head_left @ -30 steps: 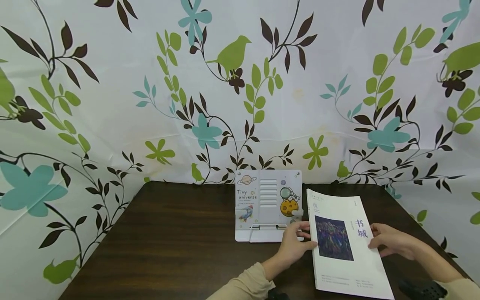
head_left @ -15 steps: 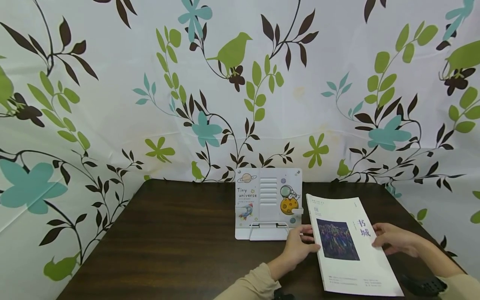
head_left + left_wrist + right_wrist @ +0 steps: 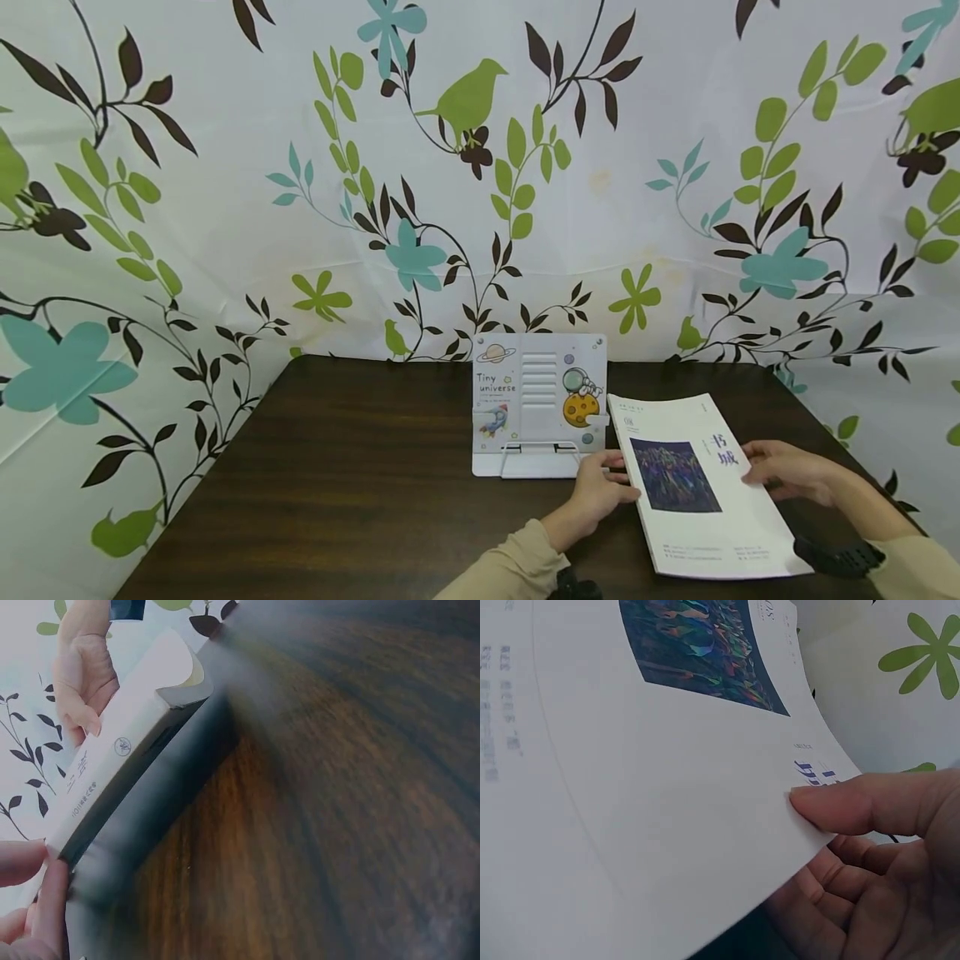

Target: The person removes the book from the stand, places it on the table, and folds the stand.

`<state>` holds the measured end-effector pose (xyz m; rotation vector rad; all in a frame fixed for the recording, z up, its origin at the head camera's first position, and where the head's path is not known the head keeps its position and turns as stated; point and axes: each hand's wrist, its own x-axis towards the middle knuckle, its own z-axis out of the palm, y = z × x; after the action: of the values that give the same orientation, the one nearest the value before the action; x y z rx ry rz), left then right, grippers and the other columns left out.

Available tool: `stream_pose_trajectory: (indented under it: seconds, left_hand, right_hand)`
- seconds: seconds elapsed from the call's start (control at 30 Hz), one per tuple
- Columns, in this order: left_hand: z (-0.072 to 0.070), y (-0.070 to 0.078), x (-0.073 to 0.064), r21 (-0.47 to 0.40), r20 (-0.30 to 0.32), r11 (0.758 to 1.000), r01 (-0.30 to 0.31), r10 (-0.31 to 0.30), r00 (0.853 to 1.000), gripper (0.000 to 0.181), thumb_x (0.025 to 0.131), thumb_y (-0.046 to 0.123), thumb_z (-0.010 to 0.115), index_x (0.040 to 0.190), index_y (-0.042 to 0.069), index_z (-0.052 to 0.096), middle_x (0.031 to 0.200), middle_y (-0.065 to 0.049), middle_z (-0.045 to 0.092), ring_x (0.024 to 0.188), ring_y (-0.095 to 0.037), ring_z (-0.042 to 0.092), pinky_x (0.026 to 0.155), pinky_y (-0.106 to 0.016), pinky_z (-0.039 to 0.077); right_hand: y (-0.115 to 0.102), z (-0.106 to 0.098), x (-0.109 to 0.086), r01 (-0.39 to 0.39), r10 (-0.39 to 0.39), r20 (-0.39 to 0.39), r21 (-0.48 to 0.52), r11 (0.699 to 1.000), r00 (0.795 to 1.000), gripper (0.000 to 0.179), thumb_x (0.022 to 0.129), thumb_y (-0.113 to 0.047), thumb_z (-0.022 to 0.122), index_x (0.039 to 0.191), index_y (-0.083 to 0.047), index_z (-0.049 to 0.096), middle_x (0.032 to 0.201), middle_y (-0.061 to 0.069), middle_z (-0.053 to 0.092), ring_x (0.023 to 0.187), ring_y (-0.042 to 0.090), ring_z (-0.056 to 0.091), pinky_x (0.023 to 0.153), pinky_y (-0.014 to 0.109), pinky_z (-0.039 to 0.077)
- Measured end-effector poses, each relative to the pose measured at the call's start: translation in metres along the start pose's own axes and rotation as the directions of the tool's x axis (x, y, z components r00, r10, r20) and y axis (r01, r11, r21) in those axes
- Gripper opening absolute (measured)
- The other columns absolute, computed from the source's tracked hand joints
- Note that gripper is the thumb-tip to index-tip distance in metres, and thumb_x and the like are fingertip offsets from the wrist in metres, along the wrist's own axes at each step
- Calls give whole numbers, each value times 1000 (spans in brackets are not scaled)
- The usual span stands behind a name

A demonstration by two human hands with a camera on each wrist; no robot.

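Observation:
A white magazine (image 3: 678, 533) with a dark picture and purple characters on its cover is held between both hands at the right of the table. My left hand (image 3: 597, 496) pinches its spine side; in the left wrist view the fingers (image 3: 52, 907) grip the spine close above the wood. On the opposite edge my right hand (image 3: 791, 475) grips it, thumb (image 3: 847, 806) on the cover and the other fingers underneath. Just left of the magazine's far end stands a white book stand (image 3: 538, 400) with space cartoons and a wire rest at its base.
The dark wooden table (image 3: 337, 483) reaches back to a cloth backdrop (image 3: 225, 208) printed with birds, leaves and flowers. A black wrist strap (image 3: 836, 557) sits on the right wrist.
The magazine's far end has come down and its near edge looks a little farther away, so it lies flatter in view. Both hands keep their hold, and the book stand stays put.

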<state>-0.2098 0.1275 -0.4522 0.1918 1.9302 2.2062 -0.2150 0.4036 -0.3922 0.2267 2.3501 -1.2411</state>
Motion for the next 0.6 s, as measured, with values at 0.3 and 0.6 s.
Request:
stream_pose_trajectory:
  seconds: [0.3,0.6]
  left_hand:
    - [7,-5,3,23,-12,1000,12,-12,1000,48,60,-23,64,105,-7,58,89,-4,52,74,-11,56,60,-26,52]
    - [13,-4,2,111,-20,994,6,-4,1000,45,60,-22,66,102,-6,60,86,-3,50,71,-10,56,58,-24,52]
  right_hand:
    - [7,-3,6,-10,10,4,-1,1000,1000,58,81,-8,59,122,20,28,95,8,59,84,21,57,73,43,48]
    - [18,-4,10,-10,10,-6,54,998,1000,57,80,-5,59,121,20,29,92,6,60,81,22,59,71,41,49]
